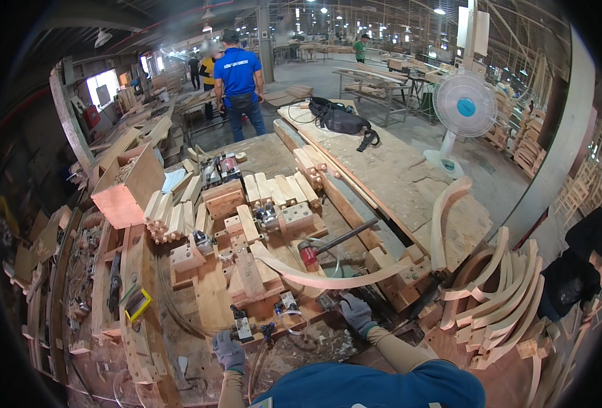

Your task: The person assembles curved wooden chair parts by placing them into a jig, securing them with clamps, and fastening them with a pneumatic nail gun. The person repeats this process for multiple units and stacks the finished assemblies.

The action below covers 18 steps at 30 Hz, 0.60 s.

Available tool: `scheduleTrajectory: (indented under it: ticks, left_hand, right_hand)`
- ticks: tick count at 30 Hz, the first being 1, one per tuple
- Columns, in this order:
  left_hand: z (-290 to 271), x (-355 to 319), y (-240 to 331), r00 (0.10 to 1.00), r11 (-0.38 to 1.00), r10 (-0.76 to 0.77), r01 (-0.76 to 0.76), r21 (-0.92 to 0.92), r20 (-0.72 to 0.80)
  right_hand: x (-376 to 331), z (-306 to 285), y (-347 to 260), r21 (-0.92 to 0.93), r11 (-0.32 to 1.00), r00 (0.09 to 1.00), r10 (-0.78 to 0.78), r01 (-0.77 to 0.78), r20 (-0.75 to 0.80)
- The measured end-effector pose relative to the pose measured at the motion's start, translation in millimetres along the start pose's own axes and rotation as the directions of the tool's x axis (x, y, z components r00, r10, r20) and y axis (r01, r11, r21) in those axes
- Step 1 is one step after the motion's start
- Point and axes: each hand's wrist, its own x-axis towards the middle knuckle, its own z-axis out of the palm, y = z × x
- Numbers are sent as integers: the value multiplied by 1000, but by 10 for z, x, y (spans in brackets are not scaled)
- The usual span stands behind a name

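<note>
My left hand (229,351), in a grey glove, is closed beside a small pneumatic valve (243,326) at the near edge of the wooden jig. My right hand (357,313), gloved too, curls next to a dark metal fitting (329,299) on the right. What either hand grips is hidden by its fingers. Beyond them a curved wooden piece (328,279) lies across the jig, its left end against wooden blocks (246,274) and its right end by a bolted block (408,273). A red-headed mallet (308,252) rests just behind the curve.
Curved wooden parts (498,313) are stacked at right. Short wooden sticks (172,216) lie by a plywood box (127,187) at left. Air hoses (258,364) run near my left hand. A black bag (342,120) and a white fan (464,107) stand farther off; a person in blue (238,78) is behind.
</note>
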Motion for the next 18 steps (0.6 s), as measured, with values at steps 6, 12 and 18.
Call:
scheduleTrajectory:
  ticks: [6,12,18]
  left_hand:
    - [-5,-11,-2,1000,1000,12,-12,23,-7]
    - [-12,-16,3,1000,999,-13,12,52,13]
    - [18,-7,-12,1000,1000,-13,13,27,1]
  right_hand:
    - [3,33,24,33,999,1000,-8,8,-18]
    - [10,29,34,46,999,1000,2,-3,9]
    - [20,31,55,49,999,1000,-10,10,-13]
